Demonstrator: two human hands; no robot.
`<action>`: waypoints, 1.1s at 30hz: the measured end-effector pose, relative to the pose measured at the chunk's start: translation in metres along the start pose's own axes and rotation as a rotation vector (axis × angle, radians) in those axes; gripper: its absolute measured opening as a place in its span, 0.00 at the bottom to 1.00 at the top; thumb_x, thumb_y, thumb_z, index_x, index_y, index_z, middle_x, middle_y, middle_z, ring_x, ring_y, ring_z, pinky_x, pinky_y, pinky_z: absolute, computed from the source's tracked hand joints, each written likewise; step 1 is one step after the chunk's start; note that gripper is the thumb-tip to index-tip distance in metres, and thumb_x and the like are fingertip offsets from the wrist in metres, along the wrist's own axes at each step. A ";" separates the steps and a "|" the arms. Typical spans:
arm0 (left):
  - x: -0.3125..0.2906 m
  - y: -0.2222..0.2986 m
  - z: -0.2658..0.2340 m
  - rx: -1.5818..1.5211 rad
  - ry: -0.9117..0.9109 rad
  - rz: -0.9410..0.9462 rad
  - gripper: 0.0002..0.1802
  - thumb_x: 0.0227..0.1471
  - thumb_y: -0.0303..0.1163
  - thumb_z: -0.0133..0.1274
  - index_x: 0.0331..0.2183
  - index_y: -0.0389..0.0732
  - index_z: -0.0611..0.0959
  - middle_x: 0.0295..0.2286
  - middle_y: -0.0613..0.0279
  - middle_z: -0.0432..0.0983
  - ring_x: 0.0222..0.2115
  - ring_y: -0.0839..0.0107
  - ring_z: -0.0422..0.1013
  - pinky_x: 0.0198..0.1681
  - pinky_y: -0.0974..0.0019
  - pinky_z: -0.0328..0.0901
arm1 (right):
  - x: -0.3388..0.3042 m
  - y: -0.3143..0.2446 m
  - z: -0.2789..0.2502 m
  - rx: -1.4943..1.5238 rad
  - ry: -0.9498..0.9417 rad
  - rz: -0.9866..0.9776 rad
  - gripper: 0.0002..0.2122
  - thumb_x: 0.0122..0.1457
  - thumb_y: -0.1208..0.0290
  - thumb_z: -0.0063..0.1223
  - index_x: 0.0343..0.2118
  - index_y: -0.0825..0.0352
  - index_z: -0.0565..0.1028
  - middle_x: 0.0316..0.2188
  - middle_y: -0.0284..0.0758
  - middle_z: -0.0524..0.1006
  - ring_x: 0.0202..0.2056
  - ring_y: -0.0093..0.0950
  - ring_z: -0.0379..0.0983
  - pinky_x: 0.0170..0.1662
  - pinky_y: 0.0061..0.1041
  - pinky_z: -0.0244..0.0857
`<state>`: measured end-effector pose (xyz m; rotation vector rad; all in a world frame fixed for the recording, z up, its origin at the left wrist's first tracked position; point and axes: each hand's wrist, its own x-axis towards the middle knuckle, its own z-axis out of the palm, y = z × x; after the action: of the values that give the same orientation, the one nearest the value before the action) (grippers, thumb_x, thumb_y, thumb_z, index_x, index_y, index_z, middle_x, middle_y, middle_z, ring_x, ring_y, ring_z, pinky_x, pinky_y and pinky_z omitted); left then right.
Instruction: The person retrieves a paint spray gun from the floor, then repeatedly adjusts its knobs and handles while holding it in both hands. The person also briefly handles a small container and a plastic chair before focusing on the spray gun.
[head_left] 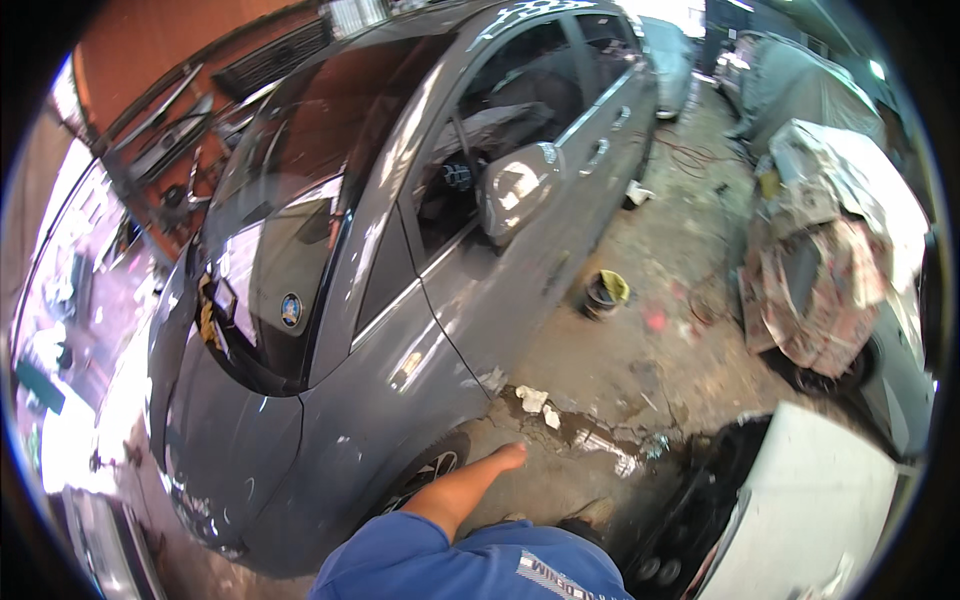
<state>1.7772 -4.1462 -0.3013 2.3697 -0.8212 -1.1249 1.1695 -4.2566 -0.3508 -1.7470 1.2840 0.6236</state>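
Note:
My left hand (pixel 513 456) hangs beside the front wheel (pixel 430 468) of a dark grey car, at the end of a bare forearm coming out of a blue sleeve. It looks small and rounded, and its fingers are hidden from this angle. Nothing is seen held in it. The grey car's front fender (pixel 400 410) lies just left of the arm, with its side mirror (pixel 520 190) farther off. My right hand is out of the picture. On the concrete past my left hand lie crumpled white scraps (pixel 532 398) along a wet crack.
A dark bucket (pixel 603 297) with a yellowish cloth stands on the floor by the car. To the right, a car covered in paper and sheeting (pixel 820 280) stands near a large white panel (pixel 810 500). A red hose (pixel 690 155) lies coiled farther back.

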 end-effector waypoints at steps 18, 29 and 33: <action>0.335 0.240 0.014 -0.175 -0.036 -0.135 0.27 0.64 0.51 0.45 0.48 0.37 0.81 0.50 0.47 0.78 0.50 0.53 0.74 0.53 0.55 0.67 | 0.395 -0.330 -0.568 0.422 0.188 -0.325 0.19 0.63 0.56 0.54 0.39 0.72 0.79 0.35 0.45 0.82 0.38 0.34 0.80 0.44 0.33 0.70; 0.570 0.761 -0.344 -1.213 -0.492 0.890 0.35 0.64 0.65 0.39 0.42 0.39 0.77 0.41 0.59 0.73 0.43 0.68 0.69 0.50 0.62 0.63 | 0.694 -0.332 -0.751 -0.123 0.320 -0.169 0.20 0.61 0.55 0.52 0.44 0.70 0.80 0.41 0.48 0.81 0.41 0.42 0.79 0.46 0.39 0.72; 0.586 0.912 -0.477 -1.206 -0.774 1.374 0.47 0.60 0.73 0.33 0.47 0.36 0.79 0.45 0.56 0.70 0.46 0.61 0.67 0.51 0.62 0.60 | 0.711 -0.313 -0.755 -0.054 -0.025 0.209 0.23 0.61 0.52 0.48 0.42 0.70 0.82 0.38 0.50 0.82 0.38 0.46 0.81 0.44 0.41 0.74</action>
<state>2.1434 -5.1694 0.1703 0.1389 -1.1470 -1.1958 1.6391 -5.2305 -0.4217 -1.6548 1.4558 0.8037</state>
